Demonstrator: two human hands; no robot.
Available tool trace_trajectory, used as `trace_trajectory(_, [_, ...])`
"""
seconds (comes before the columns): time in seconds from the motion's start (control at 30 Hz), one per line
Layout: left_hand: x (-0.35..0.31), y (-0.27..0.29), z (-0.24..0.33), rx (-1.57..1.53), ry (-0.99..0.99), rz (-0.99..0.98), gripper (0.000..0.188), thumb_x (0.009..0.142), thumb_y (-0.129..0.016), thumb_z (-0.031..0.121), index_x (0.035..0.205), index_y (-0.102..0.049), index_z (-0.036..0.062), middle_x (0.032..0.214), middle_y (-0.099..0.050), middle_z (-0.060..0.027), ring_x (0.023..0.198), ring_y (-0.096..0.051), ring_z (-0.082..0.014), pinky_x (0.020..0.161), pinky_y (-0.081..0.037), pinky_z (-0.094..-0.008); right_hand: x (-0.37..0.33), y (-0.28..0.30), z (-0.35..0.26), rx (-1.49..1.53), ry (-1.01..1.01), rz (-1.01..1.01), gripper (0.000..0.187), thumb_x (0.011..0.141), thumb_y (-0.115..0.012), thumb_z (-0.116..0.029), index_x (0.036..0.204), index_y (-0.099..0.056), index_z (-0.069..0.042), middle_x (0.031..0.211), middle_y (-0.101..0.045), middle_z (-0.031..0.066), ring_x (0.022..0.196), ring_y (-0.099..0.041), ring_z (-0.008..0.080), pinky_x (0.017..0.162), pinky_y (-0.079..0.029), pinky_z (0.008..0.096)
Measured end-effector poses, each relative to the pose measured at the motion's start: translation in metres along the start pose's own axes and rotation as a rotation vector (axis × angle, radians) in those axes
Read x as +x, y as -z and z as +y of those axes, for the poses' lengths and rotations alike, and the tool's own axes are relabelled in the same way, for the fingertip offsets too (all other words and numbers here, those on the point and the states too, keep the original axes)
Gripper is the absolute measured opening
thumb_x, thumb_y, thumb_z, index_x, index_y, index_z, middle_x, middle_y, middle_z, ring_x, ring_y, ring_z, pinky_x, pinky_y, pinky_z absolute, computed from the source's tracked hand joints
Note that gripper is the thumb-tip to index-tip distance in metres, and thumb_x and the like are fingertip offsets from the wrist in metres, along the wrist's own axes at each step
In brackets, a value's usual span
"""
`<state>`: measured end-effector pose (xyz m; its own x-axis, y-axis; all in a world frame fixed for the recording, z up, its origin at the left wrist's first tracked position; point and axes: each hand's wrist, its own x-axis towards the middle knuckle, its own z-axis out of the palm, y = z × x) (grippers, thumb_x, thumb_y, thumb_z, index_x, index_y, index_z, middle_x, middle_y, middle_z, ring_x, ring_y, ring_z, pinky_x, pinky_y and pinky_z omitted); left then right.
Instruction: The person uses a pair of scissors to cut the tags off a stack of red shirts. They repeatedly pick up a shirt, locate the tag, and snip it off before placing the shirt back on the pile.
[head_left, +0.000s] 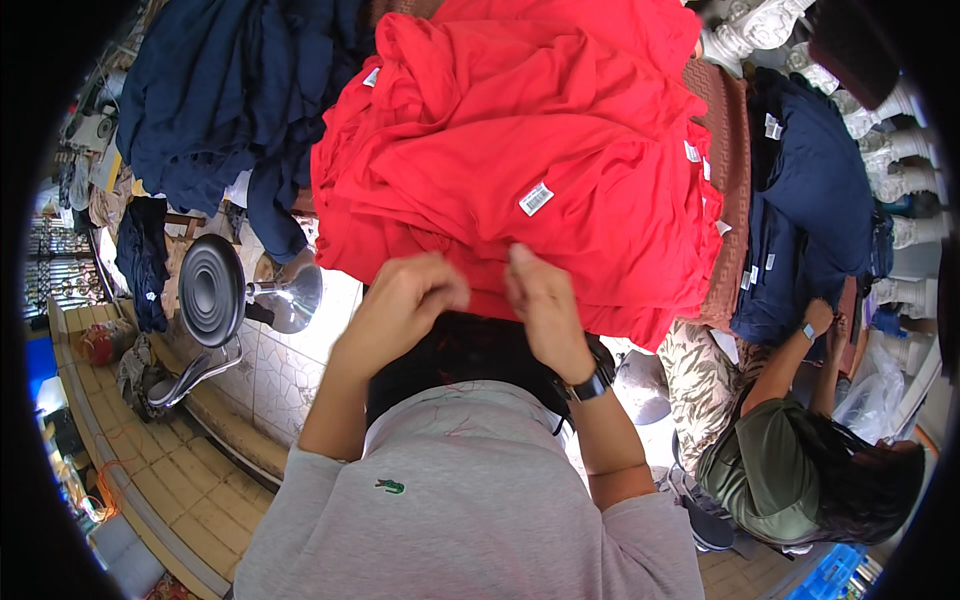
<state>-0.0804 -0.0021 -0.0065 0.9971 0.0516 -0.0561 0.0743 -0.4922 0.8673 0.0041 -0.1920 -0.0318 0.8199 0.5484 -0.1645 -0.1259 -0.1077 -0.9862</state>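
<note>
Red pile (560,125): upper ctr of frame; loose folds could slide off the near edge if tugged unevenly.
L hand (415,290): ctr, at near edge; fingers curled, blurry, can't tell if gripping.
R hand (540,300): just R of ctr; fingers bunched, grip unclear; watch (592,388) might snag.
Surface: brown textured cover (730,200) under pile.
Room: navy garments (220,100) upper L, round black seat (212,290) mid-L, co-worker (770,470) lower R.

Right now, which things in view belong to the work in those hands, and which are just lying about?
In the work:
Red garments, with the left hand and right hand at their near edge
White label on them

Apparently just about:
Dark blue garments at left
Round black stool
Clear plastic bag
</note>
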Motion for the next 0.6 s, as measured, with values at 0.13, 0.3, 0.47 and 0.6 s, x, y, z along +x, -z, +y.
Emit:
trace_trajectory(0.13, [-0.004,0.007,0.019,0.010,-0.027,0.208,0.013,0.088,-0.070,0.000,0.100,-0.064,-0.0017,0.093,-0.064,-0.0119,0.082,-0.065,-0.0233,0.072,-0.050,-0.0318,-0.004,0.013,-0.004,-0.212,0.449,0.160,0.020,0.095,-0.063,-0.019,0.092,-0.054,-0.002,0.077,-0.050,0.0088,0.061,-0.053,0.0198,0.057,-0.043,0.0321])
trace_trajectory(0.3, [0.037,-0.005,0.008,0.431,-0.273,0.343,0.035,0.077,-0.071,-0.005,0.109,-0.062,0.0050,0.114,-0.055,-0.0125,0.105,-0.054,-0.0308,0.091,-0.045,-0.0382,0.011,-0.011,0.013,-0.602,0.575,0.259,0.031,0.073,-0.076,-0.002,0.100,-0.061,-0.003,0.096,-0.057,0.0110,0.069,-0.065,0.0274,0.055,-0.051,0.0364])
trace_trajectory(0.47, [0.041,-0.005,0.013,0.411,-0.297,0.339,0.042,0.074,-0.072,-0.003,0.114,-0.063,0.0073,0.119,-0.054,-0.0112,0.108,-0.051,-0.0315,0.097,-0.041,-0.0420,0.007,0.005,0.004,-0.356,0.587,0.243,0.017,0.079,-0.072,0.007,0.091,-0.063,-0.001,0.093,-0.058,0.0116,0.074,-0.065,0.0233,0.061,-0.051,0.0314])
trace_trajectory(0.6, [0.045,-0.001,0.007,0.399,-0.393,0.418,0.028,0.076,-0.072,-0.002,0.103,-0.067,0.0060,0.112,-0.061,-0.0067,0.105,-0.053,-0.0295,0.095,-0.042,-0.0407,-0.001,0.020,-0.015,-0.293,0.548,0.235,0.020,0.085,-0.068,0.011,0.100,-0.058,0.002,0.096,-0.063,0.0140,0.079,-0.065,0.0209,0.068,-0.051,0.0294])
